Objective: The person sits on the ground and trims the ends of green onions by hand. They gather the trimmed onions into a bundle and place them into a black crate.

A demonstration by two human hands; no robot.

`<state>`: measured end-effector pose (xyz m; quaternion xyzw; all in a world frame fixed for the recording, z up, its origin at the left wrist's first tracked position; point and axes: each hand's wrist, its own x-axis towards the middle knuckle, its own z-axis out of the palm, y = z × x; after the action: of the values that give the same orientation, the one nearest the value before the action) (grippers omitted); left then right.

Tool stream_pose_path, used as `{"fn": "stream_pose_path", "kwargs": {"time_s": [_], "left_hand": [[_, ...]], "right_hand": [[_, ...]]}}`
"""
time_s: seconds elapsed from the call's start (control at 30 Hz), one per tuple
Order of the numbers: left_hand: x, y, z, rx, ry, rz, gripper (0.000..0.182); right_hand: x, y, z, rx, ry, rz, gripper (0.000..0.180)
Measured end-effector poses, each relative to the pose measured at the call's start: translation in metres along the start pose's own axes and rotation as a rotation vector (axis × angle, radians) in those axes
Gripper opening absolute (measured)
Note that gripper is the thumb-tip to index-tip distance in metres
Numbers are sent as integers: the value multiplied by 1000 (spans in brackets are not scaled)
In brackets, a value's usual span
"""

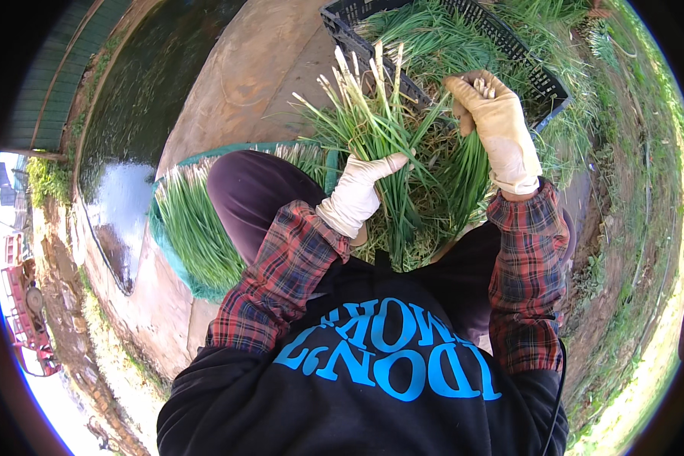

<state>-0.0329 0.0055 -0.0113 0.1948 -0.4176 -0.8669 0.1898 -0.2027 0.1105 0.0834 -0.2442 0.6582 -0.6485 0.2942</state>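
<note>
My left hand [365, 191], in a pale glove, is closed around a loose bunch of long, thin chive-like greens [370, 125]. Their pale cut-looking stem ends point away from me, and the leaves hang down between my knees. To the right, my right hand [487, 114] wears a stained yellowish glove and grips a smaller bunch of greens [466, 176]. A few pale stem ends stick out at the top of that fist, with the leaves trailing below it. The two bunches hang side by side, their lower leaves close together.
A black plastic crate [533, 74] full of loose greens stands beyond my hands. Beside my left knee, neatly aligned greens lie on teal netting [205, 289]. Loose trimmings [433, 228] cover the ground between my legs. Dark water [142, 114] lies left of the concrete [251, 74].
</note>
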Motion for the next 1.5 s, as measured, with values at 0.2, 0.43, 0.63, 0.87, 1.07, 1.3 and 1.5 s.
{"fn": "stream_pose_path", "kwargs": {"time_s": [0.2, 0.43, 0.63, 0.87, 1.07, 1.3, 1.5], "left_hand": [[0, 10, -3, 32, -19, 33, 27], [4, 11, 9, 7, -30, 49, 38], [4, 7, -1, 116, 93, 141, 30], [1, 8, 0, 175, 130, 199, 30], [-1, 6, -7, 137, 147, 210, 20], [-4, 8, -6, 253, 43, 142, 32], [-3, 2, -6, 245, -1, 121, 37]], "right_hand": [[3, 3, -9, 42, 69, -21, 15], [-3, 4, 11, -57, -79, 53, 22], [6, 5, -8, -134, -11, 80, 28], [-5, -2, 11, -300, -308, 193, 30], [10, 10, -6, -113, 42, 82, 26], [4, 16, 5, -81, -301, 76, 25], [0, 5, 2, 158, -186, 26, 28]]}}
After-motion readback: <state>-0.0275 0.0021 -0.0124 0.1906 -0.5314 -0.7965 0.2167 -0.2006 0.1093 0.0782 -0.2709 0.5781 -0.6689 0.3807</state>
